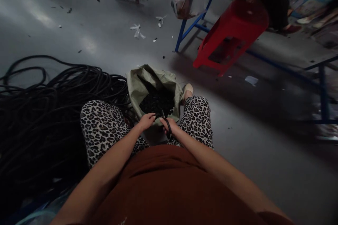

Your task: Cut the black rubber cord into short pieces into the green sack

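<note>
Between my knees stands an open woven sack, its rim folded outward. Small black pieces fill the part of it that shows. My right hand is closed around the black handles of a pair of scissors, whose blades point up and away over the near rim. My left hand pinches a short dark piece beside the blades. It looks like black tubing, though it is too small and dim to be sure.
A large heap of black tubing or cable covers the floor to my left. A red plastic stool and a blue metal frame stand ahead on the right. White scraps lie on the floor. Another person's foot shows at upper right.
</note>
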A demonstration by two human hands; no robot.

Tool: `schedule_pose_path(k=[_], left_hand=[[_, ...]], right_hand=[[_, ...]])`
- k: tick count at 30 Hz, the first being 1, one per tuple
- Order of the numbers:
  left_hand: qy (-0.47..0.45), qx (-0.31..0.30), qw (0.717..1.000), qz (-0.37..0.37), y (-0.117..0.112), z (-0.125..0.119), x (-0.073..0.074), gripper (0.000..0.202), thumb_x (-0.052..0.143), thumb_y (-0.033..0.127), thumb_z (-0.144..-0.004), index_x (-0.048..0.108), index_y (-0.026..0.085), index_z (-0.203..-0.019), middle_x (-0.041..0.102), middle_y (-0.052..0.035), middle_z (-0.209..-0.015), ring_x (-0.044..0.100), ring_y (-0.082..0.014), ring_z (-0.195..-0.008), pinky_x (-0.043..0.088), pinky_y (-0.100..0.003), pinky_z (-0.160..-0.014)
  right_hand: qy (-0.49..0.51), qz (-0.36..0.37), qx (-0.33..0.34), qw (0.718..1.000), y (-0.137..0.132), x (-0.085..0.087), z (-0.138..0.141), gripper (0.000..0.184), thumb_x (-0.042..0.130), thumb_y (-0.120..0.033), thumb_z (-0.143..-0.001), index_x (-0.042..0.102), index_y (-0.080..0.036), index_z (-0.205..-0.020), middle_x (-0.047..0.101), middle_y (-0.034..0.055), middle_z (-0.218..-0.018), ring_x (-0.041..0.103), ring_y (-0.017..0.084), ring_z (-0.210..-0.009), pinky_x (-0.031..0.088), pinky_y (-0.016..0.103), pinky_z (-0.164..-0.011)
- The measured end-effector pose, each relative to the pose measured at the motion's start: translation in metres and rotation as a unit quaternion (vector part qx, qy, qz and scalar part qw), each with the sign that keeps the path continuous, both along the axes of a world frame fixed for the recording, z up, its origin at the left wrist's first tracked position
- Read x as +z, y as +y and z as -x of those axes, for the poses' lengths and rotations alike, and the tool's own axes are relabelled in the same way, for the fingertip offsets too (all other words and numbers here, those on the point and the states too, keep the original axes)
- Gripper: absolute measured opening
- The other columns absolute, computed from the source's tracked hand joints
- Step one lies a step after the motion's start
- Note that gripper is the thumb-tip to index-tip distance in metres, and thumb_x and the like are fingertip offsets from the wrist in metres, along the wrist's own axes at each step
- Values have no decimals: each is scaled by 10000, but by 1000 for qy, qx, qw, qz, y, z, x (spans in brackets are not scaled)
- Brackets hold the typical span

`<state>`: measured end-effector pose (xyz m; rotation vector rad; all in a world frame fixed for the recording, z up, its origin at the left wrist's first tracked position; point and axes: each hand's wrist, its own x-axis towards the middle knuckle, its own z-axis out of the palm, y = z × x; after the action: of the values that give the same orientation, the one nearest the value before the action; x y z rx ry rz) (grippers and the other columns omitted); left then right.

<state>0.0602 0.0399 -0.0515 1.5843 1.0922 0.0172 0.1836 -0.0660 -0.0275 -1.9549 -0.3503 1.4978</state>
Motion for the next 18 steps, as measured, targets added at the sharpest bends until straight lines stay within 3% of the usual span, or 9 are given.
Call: schedule_pose_path(k=[5,13,16,18], left_hand=[[-39,-14,999,21,-6,-1,11,261,579,284,-745,596,138,-961,591,29,-631,531,-106,-486,437,-238,-509],[-88,-62,993,38,-22,6,18,248,552,312,-757,544,156,-949,619,15,-722,528,-100,-504,467,-243,-520],[-66,-93,993,-27,-21,8,24,246,544,293,-772,570,164,-981,651,-15,-788,605,-147,-654,516,-299,-658],[-47,-105,985,-125,-19,7,43,253,577,270,-751,607,181,-985,668,-50,-917,619,-200,-885,501,-360,-827]], right_hand=[[121,-46,-138,982,4,8,-5,197,599,-336,-851,541,-154,-897,586,-15,-522,533,114,-365,398,179,-350],[116,-71,-140,981,8,6,-1,157,597,-154,-695,552,-161,-845,571,-48,-532,541,117,-420,425,193,-404],[80,-78,-135,985,11,5,-1,170,584,-140,-659,561,-172,-824,569,-54,-539,546,124,-436,408,195,-406],[67,-71,-138,986,12,4,-2,174,571,-143,-661,561,-176,-831,564,-56,-537,540,123,-435,396,194,-407]])
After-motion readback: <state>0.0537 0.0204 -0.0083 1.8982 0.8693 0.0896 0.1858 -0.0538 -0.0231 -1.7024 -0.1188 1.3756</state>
